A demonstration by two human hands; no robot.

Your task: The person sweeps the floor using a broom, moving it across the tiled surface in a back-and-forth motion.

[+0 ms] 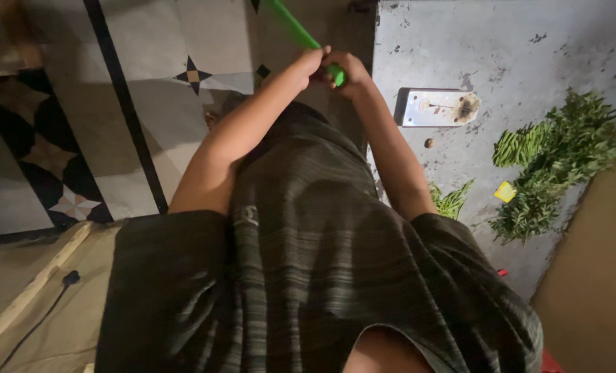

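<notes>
A bright green rod-like handle (288,24) runs from the top edge down to my hands. My left hand (308,63) and my right hand (350,70) are both closed around its lower end, close together and touching. Both bare arms reach out over my dark striped shirt (308,262). The handle's far end is cut off by the top of the frame, and I cannot tell what it belongs to.
To the right lies a worn grey surface (529,48) with a small metal plate (435,107), bunches of green leafy stalks (556,166), a smaller bunch (450,200) and a yellow scrap (505,191). Patterned floor tiles (80,138) lie left. A black cable (42,311) is at lower left.
</notes>
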